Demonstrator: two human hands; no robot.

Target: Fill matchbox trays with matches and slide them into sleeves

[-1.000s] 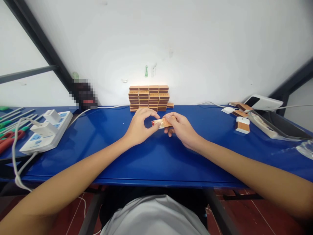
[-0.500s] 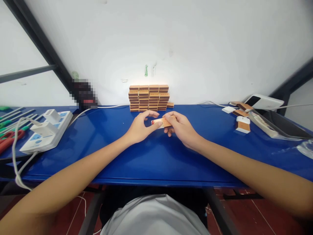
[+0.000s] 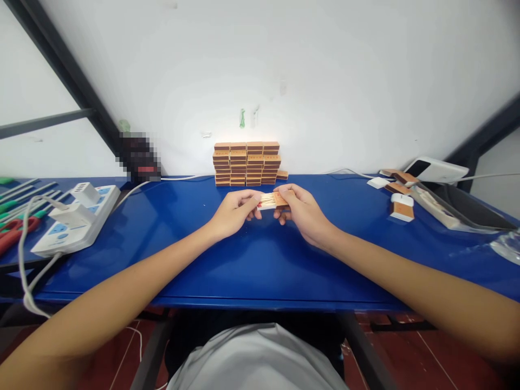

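Between my hands, above the blue table point(image 3: 239, 271), is a matchbox point(image 3: 281, 199) with its tray point(image 3: 267, 201) partly slid out to the left. Pale matchsticks show in the tray, with red heads near its left end. My right hand point(image 3: 305, 212) is closed around the orange sleeve of the box, thumb on top. My left hand point(image 3: 235, 213) pinches the left end of the tray between thumb and fingers. Behind them, against the wall, rises a stack of matchboxes point(image 3: 246, 164) in several columns, and one matchbox point(image 3: 281, 175) lies at its right foot.
On the left stands a white power strip point(image 3: 85, 225) with plugs and a looping cable, beside red-handled scissors point(image 3: 16, 232) and green-handled tools. At the right are loose matchboxes point(image 3: 402, 208), a white device point(image 3: 436, 169) and a dark flat item point(image 3: 473, 208).
My left hand has closed from a looser, spread grip onto the tray's left end. The box has levelled slightly, and more matchsticks show. My right hand has hardly moved.
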